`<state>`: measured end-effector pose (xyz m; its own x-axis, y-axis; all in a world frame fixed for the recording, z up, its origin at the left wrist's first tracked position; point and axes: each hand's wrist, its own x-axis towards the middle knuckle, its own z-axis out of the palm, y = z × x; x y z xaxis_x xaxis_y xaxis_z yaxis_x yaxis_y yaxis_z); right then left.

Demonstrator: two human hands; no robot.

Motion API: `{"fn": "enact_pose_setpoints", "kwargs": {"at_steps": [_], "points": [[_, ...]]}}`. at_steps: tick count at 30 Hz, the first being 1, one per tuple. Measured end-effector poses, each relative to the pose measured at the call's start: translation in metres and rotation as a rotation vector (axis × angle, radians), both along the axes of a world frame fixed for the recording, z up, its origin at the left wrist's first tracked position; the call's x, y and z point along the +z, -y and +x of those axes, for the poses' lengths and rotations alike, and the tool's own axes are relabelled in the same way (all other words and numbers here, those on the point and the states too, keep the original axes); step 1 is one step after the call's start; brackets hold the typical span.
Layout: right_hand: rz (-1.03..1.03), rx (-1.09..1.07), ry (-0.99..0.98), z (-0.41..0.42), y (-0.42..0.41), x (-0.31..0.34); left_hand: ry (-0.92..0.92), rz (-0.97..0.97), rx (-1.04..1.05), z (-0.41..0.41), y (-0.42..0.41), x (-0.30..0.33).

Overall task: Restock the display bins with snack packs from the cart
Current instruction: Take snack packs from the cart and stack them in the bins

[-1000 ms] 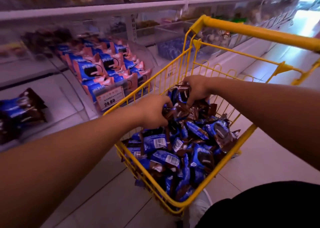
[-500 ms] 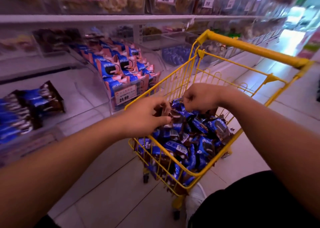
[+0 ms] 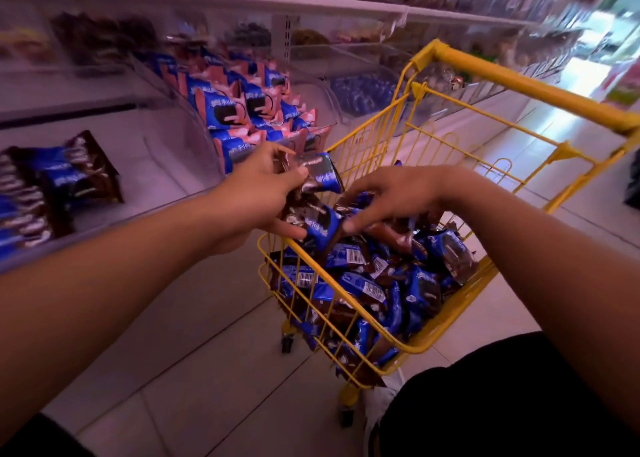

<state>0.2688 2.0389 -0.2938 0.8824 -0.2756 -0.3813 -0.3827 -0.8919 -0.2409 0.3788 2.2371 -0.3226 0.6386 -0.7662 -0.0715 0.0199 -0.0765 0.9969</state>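
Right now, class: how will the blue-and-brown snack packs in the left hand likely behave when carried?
Probably light: the left hand grips several snack packs together. Likely slippery: the wrappers look glossy. Floppy at the ends: one pack's crimped end sticks out past the fingers.
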Motion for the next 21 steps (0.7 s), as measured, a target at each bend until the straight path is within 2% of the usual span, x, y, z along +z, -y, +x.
{"fn": "enact_pose_setpoints", "kwargs": {"at_steps": [3,7,12,17,21], "points": [[0.009,0.118,-0.044,0.011,-0.008,-0.024,-0.043,-0.028,0.046,0.001,0.001,0.0],[-0.005,0.157,-0.061,0.027,-0.014,-0.048,0.112,-0.07,0.087,-0.004,0.003,0.0],[-0.04,0.204,0.156,0.03,-0.01,-0.042,0.155,-0.072,0.075,-0.004,0.001,0.002],[-0.006,0.183,0.014,0.031,-0.019,-0.043,0.097,-0.093,0.087,0.0,-0.007,0.006],[0.07,0.249,0.019,0.036,-0.037,-0.034,0.126,-0.11,0.164,0.005,-0.01,0.01]]}}
